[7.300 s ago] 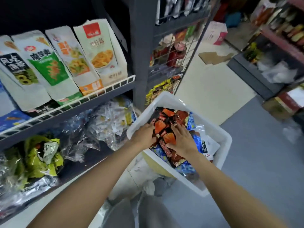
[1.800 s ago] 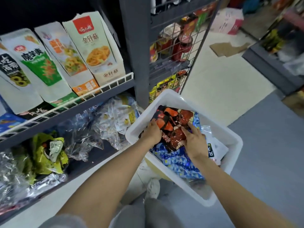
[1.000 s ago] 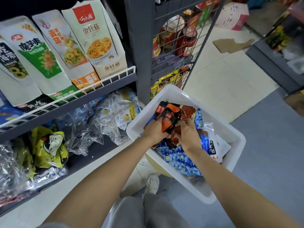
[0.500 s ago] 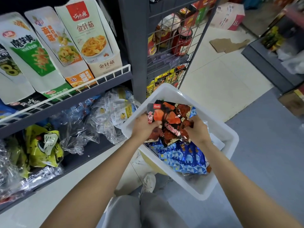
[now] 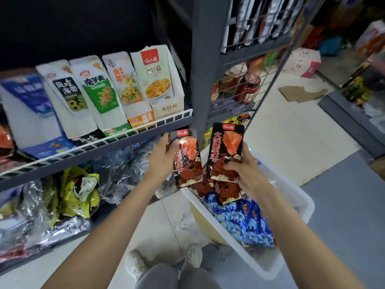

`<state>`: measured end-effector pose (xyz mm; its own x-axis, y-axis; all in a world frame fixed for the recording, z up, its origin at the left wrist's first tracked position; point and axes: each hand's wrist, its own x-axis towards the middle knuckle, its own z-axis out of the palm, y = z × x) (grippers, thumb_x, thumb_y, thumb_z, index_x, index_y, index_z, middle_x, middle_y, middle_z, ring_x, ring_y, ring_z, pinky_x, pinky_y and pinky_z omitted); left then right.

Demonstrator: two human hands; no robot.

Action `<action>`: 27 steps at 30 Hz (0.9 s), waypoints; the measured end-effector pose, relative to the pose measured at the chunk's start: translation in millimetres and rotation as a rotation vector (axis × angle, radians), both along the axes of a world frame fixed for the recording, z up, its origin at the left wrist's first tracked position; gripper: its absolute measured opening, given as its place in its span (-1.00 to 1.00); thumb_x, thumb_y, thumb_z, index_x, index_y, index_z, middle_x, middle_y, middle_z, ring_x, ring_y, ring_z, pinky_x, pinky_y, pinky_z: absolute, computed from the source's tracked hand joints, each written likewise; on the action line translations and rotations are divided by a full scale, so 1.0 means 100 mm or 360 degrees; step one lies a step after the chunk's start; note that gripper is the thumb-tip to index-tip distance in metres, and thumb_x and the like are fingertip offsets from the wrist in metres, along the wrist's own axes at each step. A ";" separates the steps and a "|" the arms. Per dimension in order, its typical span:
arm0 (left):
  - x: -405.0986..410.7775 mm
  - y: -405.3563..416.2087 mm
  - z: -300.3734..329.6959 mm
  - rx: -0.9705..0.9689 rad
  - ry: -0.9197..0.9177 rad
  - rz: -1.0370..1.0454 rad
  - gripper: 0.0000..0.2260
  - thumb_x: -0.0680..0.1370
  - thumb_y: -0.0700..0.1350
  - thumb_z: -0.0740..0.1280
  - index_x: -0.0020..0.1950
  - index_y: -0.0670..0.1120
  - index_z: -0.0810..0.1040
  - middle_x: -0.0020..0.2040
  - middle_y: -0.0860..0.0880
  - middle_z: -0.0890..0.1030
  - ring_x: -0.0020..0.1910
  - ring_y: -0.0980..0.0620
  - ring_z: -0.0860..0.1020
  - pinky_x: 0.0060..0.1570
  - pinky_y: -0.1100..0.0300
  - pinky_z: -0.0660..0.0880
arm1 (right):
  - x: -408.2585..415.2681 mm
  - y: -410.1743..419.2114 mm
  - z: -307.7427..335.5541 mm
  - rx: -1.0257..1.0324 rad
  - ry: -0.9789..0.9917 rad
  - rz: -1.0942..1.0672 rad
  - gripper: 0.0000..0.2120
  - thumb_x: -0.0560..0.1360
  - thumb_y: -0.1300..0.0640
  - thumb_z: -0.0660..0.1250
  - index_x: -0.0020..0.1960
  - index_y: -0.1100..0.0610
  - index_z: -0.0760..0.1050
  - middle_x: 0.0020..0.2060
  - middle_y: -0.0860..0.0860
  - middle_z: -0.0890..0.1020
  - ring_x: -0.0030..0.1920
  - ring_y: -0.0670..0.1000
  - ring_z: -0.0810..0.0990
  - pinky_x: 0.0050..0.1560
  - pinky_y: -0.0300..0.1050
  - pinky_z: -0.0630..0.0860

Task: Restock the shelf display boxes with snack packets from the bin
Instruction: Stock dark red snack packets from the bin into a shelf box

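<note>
In the head view, the left hand point(image 5: 164, 158) grips a black and red snack packet point(image 5: 187, 161) with the fingers curled around its upper left edge. The right hand point(image 5: 242, 172) holds a second packet point(image 5: 227, 149) of the same kind, the thumb pressing on its lower front. Both packets are upright, just beside each other, above the far left corner of the white bin point(image 5: 291, 205). In the bin lie more dark packets and a blue bag point(image 5: 243, 222). On the left, display boxes point(image 5: 156, 84) stand in a row on the shelf point(image 5: 93, 151).
</note>
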<state>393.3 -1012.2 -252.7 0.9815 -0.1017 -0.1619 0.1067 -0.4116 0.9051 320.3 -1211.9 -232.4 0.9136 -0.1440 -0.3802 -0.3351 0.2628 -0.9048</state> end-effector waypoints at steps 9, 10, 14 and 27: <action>0.04 1.41 0.68 0.0144 -0.0393 0.0315 -0.87 0.54 -0.10 0.34 0.05 -0.05 0.44 -0.19 -0.07 0.61 -0.22 -0.03 0.56 -0.21 0.12 0.44 | 0.70 1.31 0.54 0.0056 -0.0046 0.0143 -0.57 0.39 -0.03 0.46 0.23 -0.02 0.52 0.16 0.00 0.61 0.19 0.03 0.56 0.26 0.12 0.45; 0.03 1.60 0.77 0.0158 -0.0440 0.0382 -0.85 0.54 -0.10 0.34 0.06 -0.03 0.41 -0.24 -0.07 0.60 -0.30 -0.01 0.54 -0.29 0.14 0.43 | 0.77 1.48 0.61 -0.0012 -0.0049 0.0187 -0.62 0.37 -0.05 0.47 0.16 0.01 0.57 0.11 0.02 0.64 0.15 0.06 0.59 0.24 0.14 0.46; -0.03 2.30 1.09 0.0265 -0.0611 0.0591 -0.83 0.56 -0.13 0.31 0.10 0.00 0.37 -0.20 0.05 0.54 -0.28 -0.03 0.51 -0.27 0.14 0.45 | 0.92 2.15 0.90 -0.0276 -0.0345 0.0454 -0.86 0.54 0.25 0.28 -0.01 0.05 0.56 -0.14 -0.10 0.68 -0.06 -0.11 0.64 -0.02 -0.27 0.56; 0.47 3.79 1.40 0.0514 -0.0781 0.0594 -0.85 0.56 -0.21 0.29 0.08 -0.06 0.38 -0.18 -0.03 0.55 -0.36 0.06 0.46 -0.31 0.05 0.44 | 1.28 3.52 1.10 -0.0347 -0.0477 0.0454 -0.68 0.56 0.23 0.25 0.20 -0.06 0.26 -0.24 -0.28 0.43 -0.31 -0.42 0.49 0.00 -0.28 0.41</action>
